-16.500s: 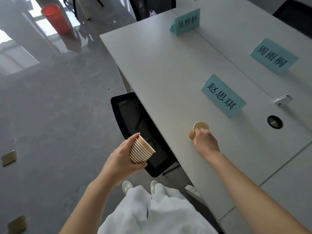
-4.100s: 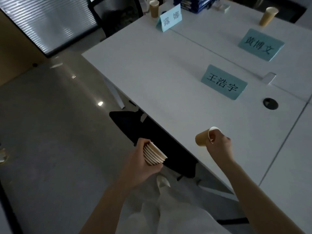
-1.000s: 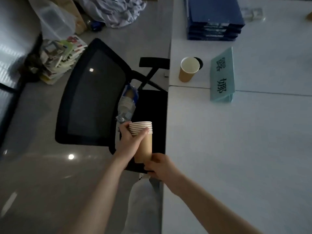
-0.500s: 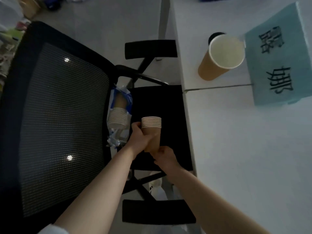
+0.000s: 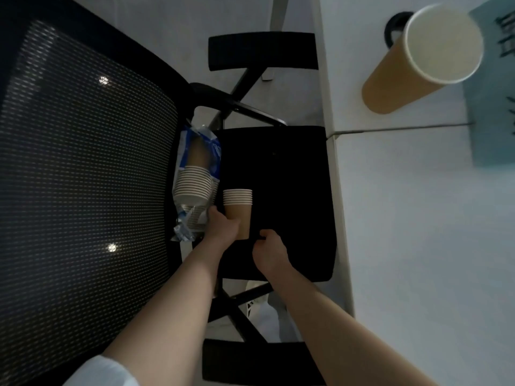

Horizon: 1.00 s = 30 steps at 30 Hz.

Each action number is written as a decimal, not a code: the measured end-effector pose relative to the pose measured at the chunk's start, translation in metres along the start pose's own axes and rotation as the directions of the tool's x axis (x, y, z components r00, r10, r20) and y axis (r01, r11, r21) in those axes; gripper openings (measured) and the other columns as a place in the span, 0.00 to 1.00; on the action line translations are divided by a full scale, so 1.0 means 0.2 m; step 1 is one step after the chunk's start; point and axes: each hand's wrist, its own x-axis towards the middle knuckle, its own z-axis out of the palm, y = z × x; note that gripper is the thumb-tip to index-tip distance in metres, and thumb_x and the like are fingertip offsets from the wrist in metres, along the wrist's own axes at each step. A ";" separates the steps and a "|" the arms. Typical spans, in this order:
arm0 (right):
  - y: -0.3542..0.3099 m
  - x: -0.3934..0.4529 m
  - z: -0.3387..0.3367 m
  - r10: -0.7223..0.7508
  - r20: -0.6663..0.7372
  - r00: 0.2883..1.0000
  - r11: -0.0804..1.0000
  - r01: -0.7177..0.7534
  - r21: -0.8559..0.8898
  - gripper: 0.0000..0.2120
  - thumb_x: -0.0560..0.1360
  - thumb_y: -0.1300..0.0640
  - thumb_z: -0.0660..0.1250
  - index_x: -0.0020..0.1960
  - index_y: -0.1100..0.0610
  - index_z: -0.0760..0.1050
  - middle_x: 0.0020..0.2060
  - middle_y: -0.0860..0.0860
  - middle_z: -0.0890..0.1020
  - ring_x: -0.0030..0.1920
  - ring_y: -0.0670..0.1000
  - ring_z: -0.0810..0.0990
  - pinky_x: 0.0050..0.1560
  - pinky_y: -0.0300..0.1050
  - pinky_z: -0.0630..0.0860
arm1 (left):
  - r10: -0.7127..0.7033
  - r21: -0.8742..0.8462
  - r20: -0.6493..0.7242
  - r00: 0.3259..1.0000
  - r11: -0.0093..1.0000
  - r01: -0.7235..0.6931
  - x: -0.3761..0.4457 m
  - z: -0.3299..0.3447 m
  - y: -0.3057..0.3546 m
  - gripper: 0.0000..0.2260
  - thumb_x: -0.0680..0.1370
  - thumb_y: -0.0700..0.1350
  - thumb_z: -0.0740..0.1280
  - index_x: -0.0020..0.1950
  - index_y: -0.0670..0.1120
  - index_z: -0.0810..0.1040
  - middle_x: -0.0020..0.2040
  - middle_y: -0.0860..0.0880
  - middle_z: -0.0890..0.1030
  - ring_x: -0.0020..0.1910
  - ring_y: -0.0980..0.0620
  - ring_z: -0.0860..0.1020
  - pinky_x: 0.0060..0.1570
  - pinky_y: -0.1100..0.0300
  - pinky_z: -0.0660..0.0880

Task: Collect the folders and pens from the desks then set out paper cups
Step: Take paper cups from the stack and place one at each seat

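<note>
My left hand (image 5: 223,228) grips a short stack of brown paper cups (image 5: 237,208) low over the black chair seat (image 5: 292,190). Beside it, against the backrest, lies a longer stack of cups in a torn clear and blue plastic sleeve (image 5: 195,182). My right hand (image 5: 269,252) hovers just right of the held stack's base with fingers curled and nothing in it. One brown paper cup (image 5: 418,59) stands upright on the white desk (image 5: 418,246) at the upper right, next to a teal name card (image 5: 493,107).
The chair's mesh backrest (image 5: 83,176) fills the left. Its armrests (image 5: 263,51) stick out above and below the seat. A black cable hole (image 5: 394,26) sits in the desk behind the cup. Grey floor shows beyond the chair.
The view has dropped closer to the chair. My left hand has lowered the cup stack toward the seat beside the sleeved cups, and my right hand has come off the stack's base.
</note>
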 end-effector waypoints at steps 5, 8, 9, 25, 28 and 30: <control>-0.03 -0.31 -0.09 -0.062 0.017 0.998 0.998 0.062 -0.027 0.18 0.80 0.60 0.55 0.70 0.57 0.65 0.61 0.55 0.76 0.51 0.48 0.74 0.49 0.40 0.72 | 0.009 0.112 0.060 0.998 0.994 -0.016 -0.21 -0.06 -0.04 0.24 0.80 0.42 0.62 0.74 0.41 0.60 0.64 0.46 0.71 0.52 0.51 0.74 0.52 0.60 0.66; -0.06 -0.52 -0.18 -0.142 0.058 0.988 0.988 0.145 -0.044 0.18 0.80 0.58 0.56 0.70 0.53 0.66 0.61 0.51 0.76 0.52 0.47 0.75 0.46 0.36 0.71 | 0.027 0.216 0.103 0.994 0.975 -0.049 -0.34 -0.10 -0.06 0.21 0.78 0.42 0.66 0.69 0.40 0.67 0.62 0.45 0.75 0.52 0.51 0.73 0.55 0.57 0.71; -0.07 -0.58 -0.21 -0.190 0.066 0.980 0.980 0.193 -0.050 0.18 0.80 0.59 0.57 0.69 0.52 0.67 0.61 0.50 0.76 0.55 0.47 0.75 0.48 0.35 0.71 | 0.048 0.250 0.113 0.992 0.965 -0.075 -0.37 -0.10 -0.08 0.19 0.77 0.42 0.66 0.67 0.40 0.69 0.63 0.46 0.76 0.54 0.50 0.74 0.56 0.56 0.73; -0.37 -0.64 -1.25 -0.389 -0.509 0.768 0.847 0.516 0.131 0.17 0.74 0.63 0.67 0.61 0.56 0.71 0.51 0.51 0.81 0.52 0.54 0.81 0.55 0.57 0.79 | 0.835 0.485 -0.093 0.543 0.514 -0.707 -1.07 0.54 0.39 0.26 0.79 0.48 0.58 0.76 0.40 0.62 0.77 0.43 0.62 0.78 0.47 0.58 0.75 0.51 0.59; -0.46 -0.59 -1.31 -0.450 -0.467 0.761 0.848 0.528 0.042 0.27 0.72 0.57 0.72 0.68 0.55 0.66 0.58 0.49 0.77 0.54 0.51 0.80 0.57 0.52 0.78 | 0.841 0.630 -0.029 0.540 0.435 -0.644 -1.04 0.67 0.37 0.29 0.78 0.50 0.59 0.77 0.39 0.61 0.78 0.41 0.59 0.78 0.44 0.54 0.74 0.44 0.60; -0.51 -0.55 -1.33 -0.512 -0.365 0.778 0.841 0.541 -0.029 0.36 0.70 0.55 0.74 0.73 0.54 0.60 0.65 0.48 0.72 0.59 0.50 0.76 0.58 0.50 0.76 | 0.843 0.706 -0.019 0.538 0.392 -0.590 -1.02 0.70 0.35 0.31 0.78 0.51 0.59 0.77 0.38 0.59 0.78 0.40 0.58 0.79 0.43 0.52 0.74 0.42 0.57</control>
